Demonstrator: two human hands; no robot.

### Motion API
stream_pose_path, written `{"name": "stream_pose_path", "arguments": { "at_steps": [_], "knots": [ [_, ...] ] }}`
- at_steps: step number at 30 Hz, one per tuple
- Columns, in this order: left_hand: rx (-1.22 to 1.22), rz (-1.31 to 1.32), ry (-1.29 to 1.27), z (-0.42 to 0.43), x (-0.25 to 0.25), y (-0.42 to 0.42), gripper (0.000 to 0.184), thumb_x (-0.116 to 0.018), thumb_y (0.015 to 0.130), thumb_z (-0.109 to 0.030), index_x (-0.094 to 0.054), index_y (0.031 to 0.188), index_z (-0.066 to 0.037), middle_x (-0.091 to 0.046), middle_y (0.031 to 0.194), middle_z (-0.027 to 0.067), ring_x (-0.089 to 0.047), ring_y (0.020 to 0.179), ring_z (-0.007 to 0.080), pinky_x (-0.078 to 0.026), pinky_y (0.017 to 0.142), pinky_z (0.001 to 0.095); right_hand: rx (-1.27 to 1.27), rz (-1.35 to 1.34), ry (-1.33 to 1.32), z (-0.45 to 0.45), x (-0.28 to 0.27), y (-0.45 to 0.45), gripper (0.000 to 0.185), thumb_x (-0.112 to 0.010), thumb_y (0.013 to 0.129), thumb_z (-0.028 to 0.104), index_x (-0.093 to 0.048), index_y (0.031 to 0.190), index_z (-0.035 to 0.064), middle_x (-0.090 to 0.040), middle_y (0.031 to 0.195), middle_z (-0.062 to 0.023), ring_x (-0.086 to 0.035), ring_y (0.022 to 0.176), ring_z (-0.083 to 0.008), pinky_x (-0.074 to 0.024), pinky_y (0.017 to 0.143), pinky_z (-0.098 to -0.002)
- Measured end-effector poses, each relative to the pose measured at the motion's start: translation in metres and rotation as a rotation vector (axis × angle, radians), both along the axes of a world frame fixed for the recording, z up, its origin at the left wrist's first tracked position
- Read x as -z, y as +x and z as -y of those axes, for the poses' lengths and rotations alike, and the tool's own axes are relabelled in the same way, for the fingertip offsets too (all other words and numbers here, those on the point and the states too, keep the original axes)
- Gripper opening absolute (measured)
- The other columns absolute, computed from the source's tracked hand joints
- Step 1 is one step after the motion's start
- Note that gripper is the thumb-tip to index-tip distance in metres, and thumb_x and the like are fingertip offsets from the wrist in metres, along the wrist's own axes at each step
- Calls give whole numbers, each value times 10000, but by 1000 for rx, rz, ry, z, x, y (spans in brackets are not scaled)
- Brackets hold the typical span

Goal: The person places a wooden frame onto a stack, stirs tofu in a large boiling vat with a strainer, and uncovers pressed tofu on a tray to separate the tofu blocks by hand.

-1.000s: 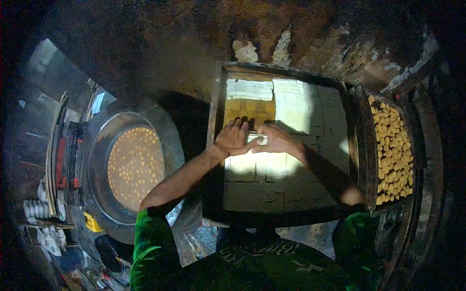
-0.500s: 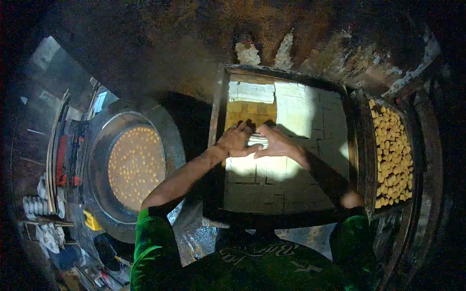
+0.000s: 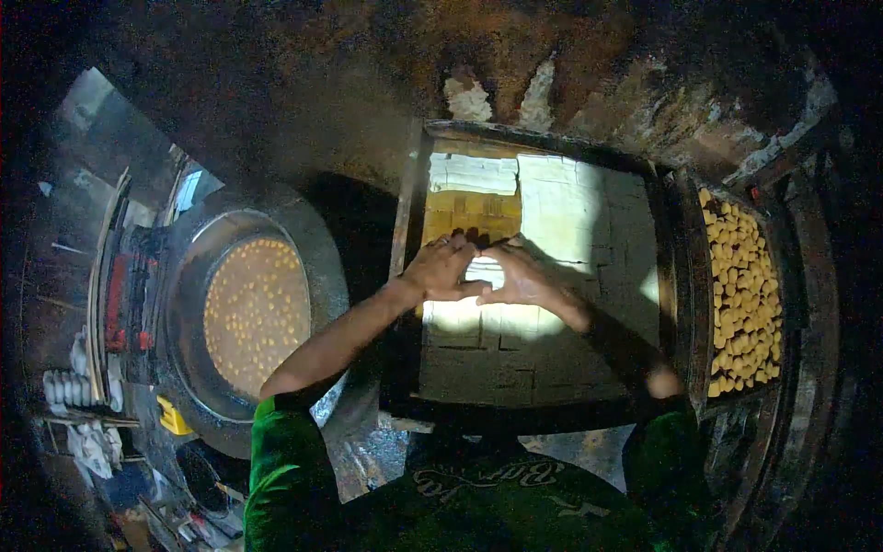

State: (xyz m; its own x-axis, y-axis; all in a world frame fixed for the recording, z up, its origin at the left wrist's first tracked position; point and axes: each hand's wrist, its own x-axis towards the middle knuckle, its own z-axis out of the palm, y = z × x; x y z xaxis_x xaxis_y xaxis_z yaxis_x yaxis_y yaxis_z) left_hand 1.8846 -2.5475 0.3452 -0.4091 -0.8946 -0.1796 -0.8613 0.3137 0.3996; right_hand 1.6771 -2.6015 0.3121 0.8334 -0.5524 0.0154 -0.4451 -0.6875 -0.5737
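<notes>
My left hand and my right hand curve around a small group of white tofu pieces, thumbs at the near side and fingers at the far side. The hands meet at their tips and partly hide these pieces. More white tofu slabs, cut in blocks, cover most of a dark-framed wooden tray. Between the hands and the far-left row of tofu, the tray's yellowish woven bottom shows.
On the left stands a large round pan with many small pieces floating in brownish liquid. A narrow tray to the right holds a heap of yellow pieces. A stained wall rises behind. A yellow object sits at lower left.
Both hands stay around the tofu pieces, and the gap between their fingertips looks slightly narrower. The view has shifted a little.
</notes>
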Motion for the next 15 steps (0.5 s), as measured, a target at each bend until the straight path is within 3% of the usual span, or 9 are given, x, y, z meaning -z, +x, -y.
{"name": "stream_pose_path", "arguments": {
  "at_steps": [3,5,7,9,13,15],
  "knots": [
    [93,74,-152,-7,6,1,828,-540,803,-652,-460,1274,25,-494,1258,264,-463,1174,444,-381,1001,511,29,44,-175,-10,-2,-3,788,-749,661,549,-532,1139,-38,-561,1146,-211,-501,1118,-375,-404,950,-426],
    [148,98,-237,-13,15,2,840,-510,812,-667,-457,1270,35,-488,1259,270,-451,1181,456,-367,1005,527,25,-60,-243,-19,-10,-6,805,-732,716,443,-419,1280,-39,-455,1274,-227,-392,1228,-361,-337,1035,-472],
    [197,119,-442,-17,23,3,839,-504,819,-654,-448,1272,50,-492,1243,276,-437,1198,450,-337,1029,528,-37,-95,-297,-22,-23,-8,831,-722,715,464,-405,1288,-47,-425,1288,-224,-347,1244,-365,-339,1029,-482],
    [190,99,-431,-19,19,4,831,-504,822,-647,-450,1267,52,-496,1233,274,-443,1189,446,-331,1026,538,-40,63,-524,-21,-19,-10,770,-702,707,505,-512,1168,-83,-547,1065,-175,-483,931,-306,-414,869,-418],
    [182,100,-429,-11,20,1,784,-526,834,-605,-452,1260,49,-512,1210,256,-473,1154,429,-371,991,523,-56,32,-400,-14,-6,-12,765,-693,731,504,-499,1207,-61,-541,1131,-189,-497,1003,-328,-421,893,-421],
    [191,51,-346,-4,25,4,750,-520,849,-593,-447,1254,35,-510,1207,237,-453,1195,405,-365,998,519,-18,-169,-164,-11,-16,-12,775,-741,760,401,-391,1335,18,-486,1255,-181,-497,1136,-327,-398,994,-424]
  ]
}}
